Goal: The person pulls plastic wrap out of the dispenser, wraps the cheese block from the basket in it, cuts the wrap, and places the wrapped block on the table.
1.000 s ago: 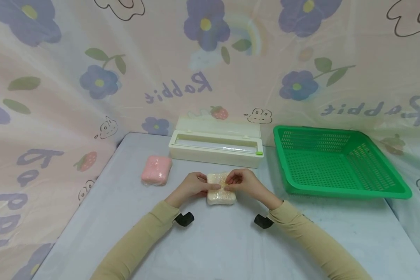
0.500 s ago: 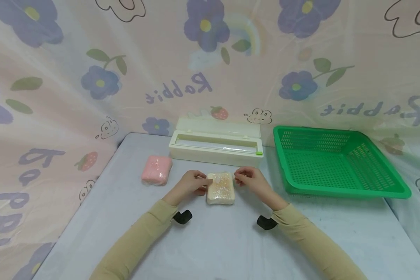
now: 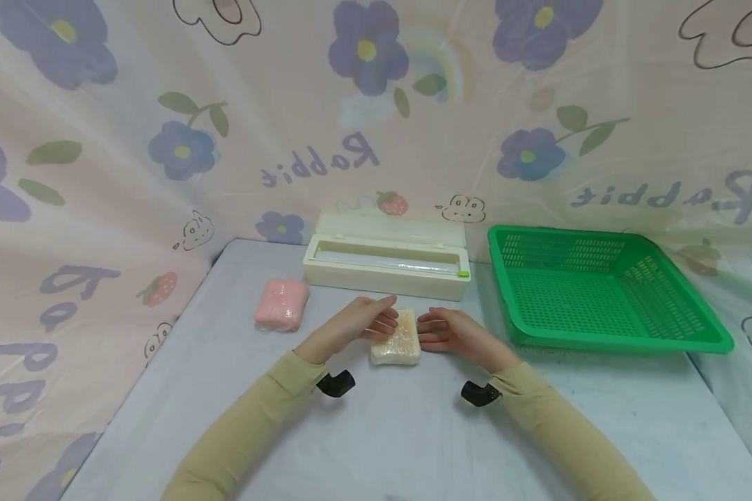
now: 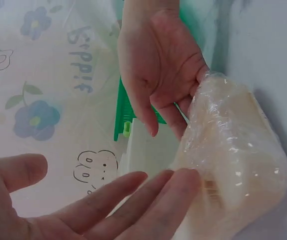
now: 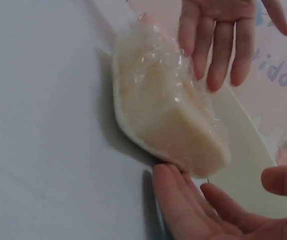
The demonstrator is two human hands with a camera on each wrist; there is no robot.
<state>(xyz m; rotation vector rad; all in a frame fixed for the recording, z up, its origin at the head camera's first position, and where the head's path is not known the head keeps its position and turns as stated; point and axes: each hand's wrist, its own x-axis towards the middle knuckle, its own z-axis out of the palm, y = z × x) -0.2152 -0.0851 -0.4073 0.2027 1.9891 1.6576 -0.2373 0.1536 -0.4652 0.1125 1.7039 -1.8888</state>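
A cream, slice-of-bread-shaped block [image 3: 400, 349] wrapped in clear film lies flat on the table between my hands. My left hand [image 3: 362, 323] reaches over its far left part with fingers extended and thumb raised; in the left wrist view its fingertips [image 4: 186, 182] overlap the block. My right hand [image 3: 460, 335] stands at the right edge, palm inward, fingers fairly straight. In the right wrist view its fingertips [image 5: 166, 180] touch or nearly touch the block's side. Neither hand grips it. Wrinkled film [image 5: 153, 55] shows on the block's top.
A pink film-wrapped block [image 3: 282, 305] lies to the left. Behind my hands stands a white cling film dispenser [image 3: 385, 282] with its lid up, a roll inside and a green slider [image 3: 464, 274]. On the right is a green plastic basket [image 3: 620, 344]. A patterned curtain [image 3: 276, 90] hangs behind.
Both hands pinched at the block's top a second ago; they have since let go and opened. My left hand turned and moved over the block's far part; the right drew back to its right edge.
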